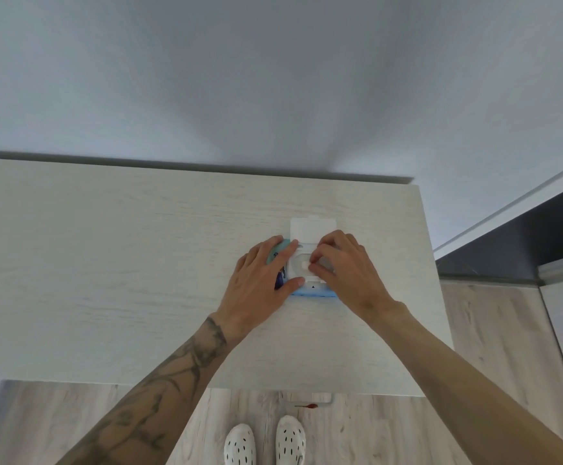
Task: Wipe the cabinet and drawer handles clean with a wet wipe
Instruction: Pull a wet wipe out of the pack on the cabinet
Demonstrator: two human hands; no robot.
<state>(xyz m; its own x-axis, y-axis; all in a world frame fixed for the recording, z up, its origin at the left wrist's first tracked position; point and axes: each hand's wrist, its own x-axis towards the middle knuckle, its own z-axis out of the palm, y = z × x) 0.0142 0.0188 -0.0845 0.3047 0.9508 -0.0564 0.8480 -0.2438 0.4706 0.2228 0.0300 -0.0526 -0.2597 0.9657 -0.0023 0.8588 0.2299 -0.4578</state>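
A blue pack of wet wipes [312, 292] lies on top of a pale wood-grain cabinet [139, 263], its white flip lid [313, 227] standing open away from me. My left hand [263, 276] lies flat on the pack's left side, fingers straight, holding it down. My right hand [343, 266] is over the opening, thumb and fingertips pinching the white tip of a wipe [304, 266] that pokes out. No cabinet or drawer handle is in view.
The cabinet top ends at a pale wall behind and at its right edge [431, 263]. To the right stand a dark unit [508, 243] and wood-look floor. Below the near edge are my white perforated clogs [266, 441] and a small red item [310, 405] on the floor.
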